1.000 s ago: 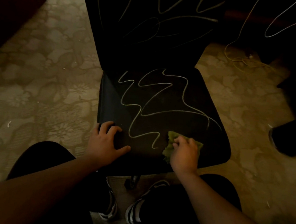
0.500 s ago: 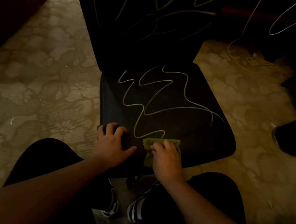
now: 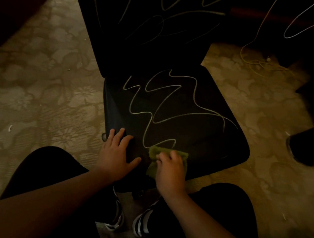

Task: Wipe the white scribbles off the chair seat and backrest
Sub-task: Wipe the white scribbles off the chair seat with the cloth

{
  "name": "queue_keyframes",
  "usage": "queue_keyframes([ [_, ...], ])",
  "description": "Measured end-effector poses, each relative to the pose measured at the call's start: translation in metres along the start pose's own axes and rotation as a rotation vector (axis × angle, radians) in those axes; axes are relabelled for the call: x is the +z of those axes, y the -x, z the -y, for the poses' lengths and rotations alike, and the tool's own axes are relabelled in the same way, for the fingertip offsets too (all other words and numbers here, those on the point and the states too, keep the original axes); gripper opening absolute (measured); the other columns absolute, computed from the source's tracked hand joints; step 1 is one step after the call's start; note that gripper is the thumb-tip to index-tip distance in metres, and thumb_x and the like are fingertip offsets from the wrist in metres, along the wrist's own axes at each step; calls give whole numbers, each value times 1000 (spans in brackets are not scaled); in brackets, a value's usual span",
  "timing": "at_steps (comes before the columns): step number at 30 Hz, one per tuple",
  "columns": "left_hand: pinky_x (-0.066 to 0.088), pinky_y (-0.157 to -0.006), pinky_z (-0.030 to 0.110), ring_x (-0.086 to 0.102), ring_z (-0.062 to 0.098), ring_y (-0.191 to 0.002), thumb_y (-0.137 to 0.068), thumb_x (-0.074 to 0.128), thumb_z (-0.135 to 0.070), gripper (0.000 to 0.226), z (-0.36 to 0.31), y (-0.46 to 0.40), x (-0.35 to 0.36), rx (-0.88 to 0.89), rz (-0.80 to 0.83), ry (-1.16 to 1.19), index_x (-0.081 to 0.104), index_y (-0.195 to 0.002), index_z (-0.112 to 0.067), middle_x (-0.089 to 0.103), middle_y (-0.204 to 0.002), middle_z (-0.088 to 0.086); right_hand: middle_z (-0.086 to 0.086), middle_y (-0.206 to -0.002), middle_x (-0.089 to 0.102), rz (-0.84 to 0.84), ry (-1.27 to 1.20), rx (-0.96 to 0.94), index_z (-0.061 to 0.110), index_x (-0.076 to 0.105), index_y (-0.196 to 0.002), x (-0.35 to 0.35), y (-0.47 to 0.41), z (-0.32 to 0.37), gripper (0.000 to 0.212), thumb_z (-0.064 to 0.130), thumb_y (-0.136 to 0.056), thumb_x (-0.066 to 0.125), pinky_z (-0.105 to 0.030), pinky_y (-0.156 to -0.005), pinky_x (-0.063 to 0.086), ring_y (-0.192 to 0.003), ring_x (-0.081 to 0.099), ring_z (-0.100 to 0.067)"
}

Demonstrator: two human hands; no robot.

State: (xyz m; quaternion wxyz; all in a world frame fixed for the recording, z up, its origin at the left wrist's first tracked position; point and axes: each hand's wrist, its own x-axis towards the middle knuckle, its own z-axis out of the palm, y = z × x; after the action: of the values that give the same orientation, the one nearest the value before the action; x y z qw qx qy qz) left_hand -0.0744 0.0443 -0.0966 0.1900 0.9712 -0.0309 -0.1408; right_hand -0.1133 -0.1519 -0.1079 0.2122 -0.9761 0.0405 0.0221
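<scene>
From my feed the seat (image 3: 199, 130) looks like smooth, dark, matt upholstery, leather-like, though I can't tell the exact material; the backrest (image 3: 140, 46) looks the same. The scribbles (image 3: 153, 116) read as dry, chalky lines. The cloth (image 3: 152, 168) is a soft, napped green fabric, crumpled. The carpet (image 3: 39, 92) is woven, ribbed, flower-patterned and matt. The shoes (image 3: 141, 225) have smooth striped sides.

Your left hand (image 3: 117, 154) lies flat with fingers spread and thumb out to the side. Your right hand (image 3: 170, 170) is curled, fingers bent down on the cloth (image 3: 153, 153). Both forearms reach forward.
</scene>
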Motion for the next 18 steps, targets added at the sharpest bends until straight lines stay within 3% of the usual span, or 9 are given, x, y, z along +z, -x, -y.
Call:
queue_keyframes([
  [3,17,-126,53,-3,32,-158,-84,59,-75,89,-4,2,1,-2,9,-12,28,-157,-33,8,-172,3,3,-103,53,53,47,-111,31,62,-100,0,5,-1,10,27,-92,58,-37,-79,48,-97,52,-20],
  [7,33,-119,57,22,34,-151,-74,48,-81,89,6,-6,-11,92,-35,-28,45,-148,-31,33,-161,5,4,-107,52,16,29,14,31,62,-104,-14,-8,-20,12,28,-97,53,-35,-85,46,-103,48,-17],
  [10,22,-125,52,11,31,-156,-78,63,-75,90,14,-9,-14,104,8,-4,40,-152,-29,27,-165,3,1,-112,52,-40,-33,178,28,64,-106,-23,-21,-35,13,25,-97,55,-38,-88,47,-105,51,-21],
  [13,20,-125,51,9,30,-157,-79,70,-69,90,11,-5,-8,86,3,54,39,-153,-29,24,-166,2,-1,-113,52,-70,-66,257,25,64,-105,-24,-26,-37,13,20,-95,57,-40,-88,49,-104,53,-22],
  [16,22,-125,53,8,30,-157,-78,72,-69,91,3,-1,-2,58,-12,79,39,-153,-29,24,-166,3,1,-110,54,-73,-63,223,25,64,-104,-19,-20,-24,13,21,-95,56,-39,-88,48,-105,53,-21],
  [18,20,-126,52,7,30,-157,-78,73,-68,92,-2,1,1,39,-30,77,39,-153,-27,24,-166,4,4,-108,55,-36,-32,103,29,64,-102,-13,-10,-12,11,25,-95,56,-37,-87,48,-103,53,-18],
])
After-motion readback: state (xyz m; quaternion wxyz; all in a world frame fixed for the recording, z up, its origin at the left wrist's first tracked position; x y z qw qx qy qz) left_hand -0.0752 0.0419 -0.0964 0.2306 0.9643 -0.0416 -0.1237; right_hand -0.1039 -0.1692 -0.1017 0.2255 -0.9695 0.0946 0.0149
